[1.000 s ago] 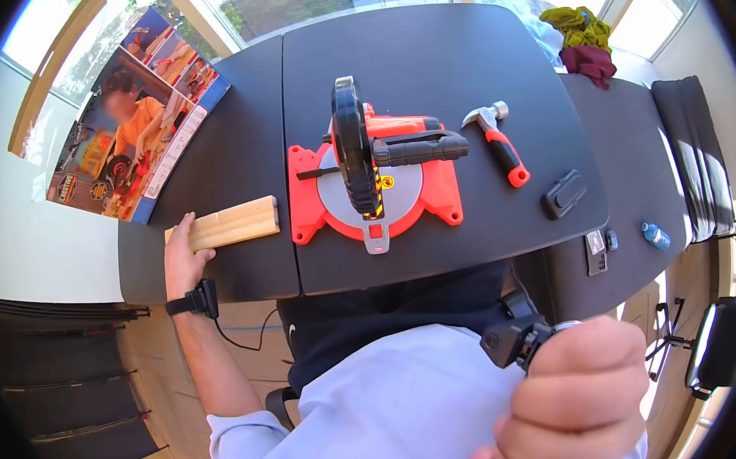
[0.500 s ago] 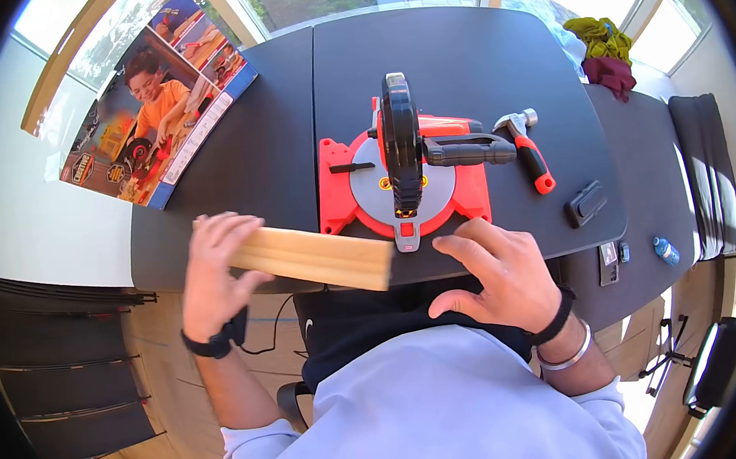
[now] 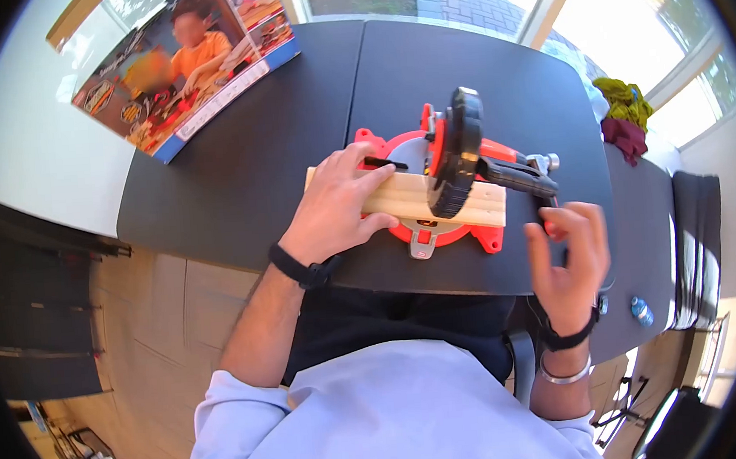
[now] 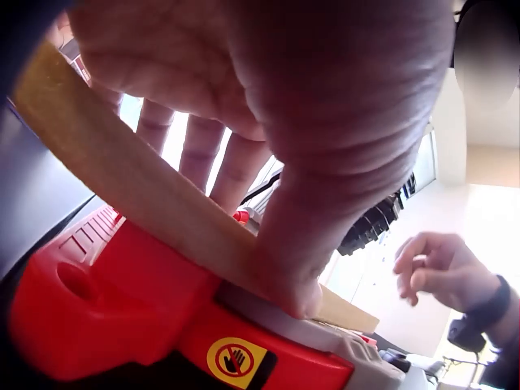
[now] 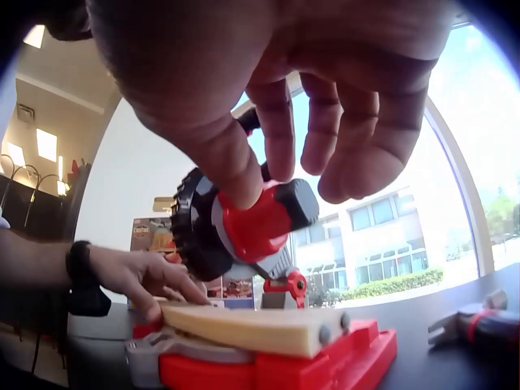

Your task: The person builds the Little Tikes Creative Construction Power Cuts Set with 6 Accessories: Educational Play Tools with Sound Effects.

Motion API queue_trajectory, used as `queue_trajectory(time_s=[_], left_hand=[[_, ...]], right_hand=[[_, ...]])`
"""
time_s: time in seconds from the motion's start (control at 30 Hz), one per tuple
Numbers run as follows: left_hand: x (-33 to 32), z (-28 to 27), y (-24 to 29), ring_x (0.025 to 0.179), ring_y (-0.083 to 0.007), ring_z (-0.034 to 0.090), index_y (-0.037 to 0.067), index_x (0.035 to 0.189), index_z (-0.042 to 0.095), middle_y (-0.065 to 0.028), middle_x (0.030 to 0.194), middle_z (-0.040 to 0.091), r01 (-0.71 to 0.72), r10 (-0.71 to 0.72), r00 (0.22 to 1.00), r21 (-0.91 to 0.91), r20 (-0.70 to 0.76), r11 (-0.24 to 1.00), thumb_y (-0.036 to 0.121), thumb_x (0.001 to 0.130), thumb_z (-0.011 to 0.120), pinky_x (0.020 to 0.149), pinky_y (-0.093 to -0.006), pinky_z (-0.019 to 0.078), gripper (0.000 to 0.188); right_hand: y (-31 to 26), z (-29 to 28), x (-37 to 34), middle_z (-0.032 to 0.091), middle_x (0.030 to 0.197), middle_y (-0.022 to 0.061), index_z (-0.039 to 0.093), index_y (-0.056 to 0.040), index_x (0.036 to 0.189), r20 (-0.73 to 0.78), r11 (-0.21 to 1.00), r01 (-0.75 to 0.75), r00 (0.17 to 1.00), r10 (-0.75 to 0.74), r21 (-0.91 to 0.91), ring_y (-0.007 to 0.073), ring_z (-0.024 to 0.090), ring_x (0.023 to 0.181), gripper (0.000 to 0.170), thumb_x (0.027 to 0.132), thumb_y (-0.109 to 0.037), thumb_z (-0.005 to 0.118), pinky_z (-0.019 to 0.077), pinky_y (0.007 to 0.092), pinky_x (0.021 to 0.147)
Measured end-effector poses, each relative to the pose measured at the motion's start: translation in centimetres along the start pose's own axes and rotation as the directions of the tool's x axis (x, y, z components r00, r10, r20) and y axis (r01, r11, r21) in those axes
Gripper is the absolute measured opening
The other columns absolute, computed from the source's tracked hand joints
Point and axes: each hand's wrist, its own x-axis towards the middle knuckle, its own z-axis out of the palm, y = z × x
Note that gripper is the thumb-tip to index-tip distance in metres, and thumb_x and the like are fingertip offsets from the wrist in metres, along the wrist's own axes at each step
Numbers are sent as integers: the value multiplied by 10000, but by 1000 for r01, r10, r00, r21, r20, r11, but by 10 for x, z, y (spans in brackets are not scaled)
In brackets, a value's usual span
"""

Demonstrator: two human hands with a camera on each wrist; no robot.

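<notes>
Pale wooden board (image 3: 400,195) lies across red/black plastic saw (image 3: 459,155). L hand (image 3: 336,199): fingers clamped on board. R hand (image 3: 573,258): fingers apart, nr. black handle (image 3: 513,175). Prob. step: seating board; next calls for steady hold.

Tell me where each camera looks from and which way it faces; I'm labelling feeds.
Head: worn on the head, facing forward and down at a toy miter saw; forearms and shirt show.
Left wrist: on that wrist, facing past the left hand toward the wooden board; right hand beyond.
Right wrist: there, facing past the right hand toward board and saw; left hand shows.
Both wrist views share the board.
</notes>
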Motion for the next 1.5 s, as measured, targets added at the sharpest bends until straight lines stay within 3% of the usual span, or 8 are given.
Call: queue_trajectory(time_s=[0.17, 0.3, 0.33, 0.47, 0.73, 0.87, 1.2, 1.5], left_hand=[[3, 6, -8, 1413, -404, 566, 69, 1363, 719, -182, 1498, 638, -58, 57, 998, -14, -15, 998, 305, 758, 969, 1200, -515, 431, 696], [10, 7, -3, 1290, -366, 629, 79, 1343, 727, -139, 1335, 694, 20, -19, 999, -51, 27, 998, 308, 762, 961, 1156, -503, 455, 668], [9, 8, 0, 1271, -354, 623, 88, 1367, 729, -121, 1277, 692, 15, -14, 1000, -43, 20, 999, 310, 758, 959, 1146, -496, 456, 687], [1, 21, 3, 1299, -353, 603, 106, 1394, 733, -117, 1298, 681, 15, -16, 999, -25, -39, 1000, 307, 763, 953, 1160, -494, 450, 697], [-5, 28, 15, 1369, -343, 572, 128, 1417, 732, -114, 1395, 655, 74, -78, 989, -37, -123, 997, 275, 792, 927, 1229, -511, 413, 672], [-5, 30, 15, 1356, -337, 577, 122, 1405, 736, -107, 1382, 659, 76, -84, 988, -66, -132, 995, 258, 788, 924, 1205, -506, 427, 659], [-2, 48, 28, 1245, -292, 579, 119, 1381, 744, -59, 1279, 656, 130, -125, 980, 20, -156, 991, 281, 766, 936, 1104, -461, 456, 664], [-3, 48, 34, 1260, -292, 566, 135, 1388, 742, -61, 1309, 654, 164, -154, 973, 41, -174, 986, 320, 787, 929, 1105, -446, 446, 656]], right_hand=[[-32, -4, 40, 659, 1173, 201, 679, 1, 1262, -95, 975, 223, 971, -220, 16, 334, 670, 1039, 413, 928, -153, 867, 558, 424, 892], [-41, 22, 46, 649, 1251, 207, 653, 9, 1329, 37, 983, 177, 983, -179, 44, 363, 657, 1133, 580, 945, -364, 875, 536, 446, 995], [-40, 26, 48, 667, 1183, 188, 657, 21, 1307, 62, 976, 217, 975, -215, -30, 346, 648, 1060, 646, 967, -506, 815, 535, 433, 933], [-43, 31, 48, 666, 967, 145, 681, 46, 1170, 55, 997, 73, 996, -74, 19, 330, 586, 871, 670, 1076, -614, 623, 484, 429, 808], [-41, 29, 31, 533, 764, 125, 566, 27, 853, 168, 998, -16, 985, 27, -64, 334, 549, 773, 598, 1176, -469, 482, 482, 444, 826], [-27, 47, 12, 469, 686, 84, 544, 7, 815, 63, 996, 44, 997, -39, -79, 292, 459, 674, 440, 1168, -254, 509, 507, 474, 933], [1, 44, 21, 388, 635, 33, 471, -37, 755, 43, 999, -30, 999, 29, 17, 198, 345, 631, 396, 1116, -188, 534, 520, 476, 979], [9, 50, 16, 415, 650, 44, 489, -32, 770, -4, 999, 30, 1000, -30, 21, 199, 378, 635, 373, 1107, -183, 539, 530, 490, 996]])
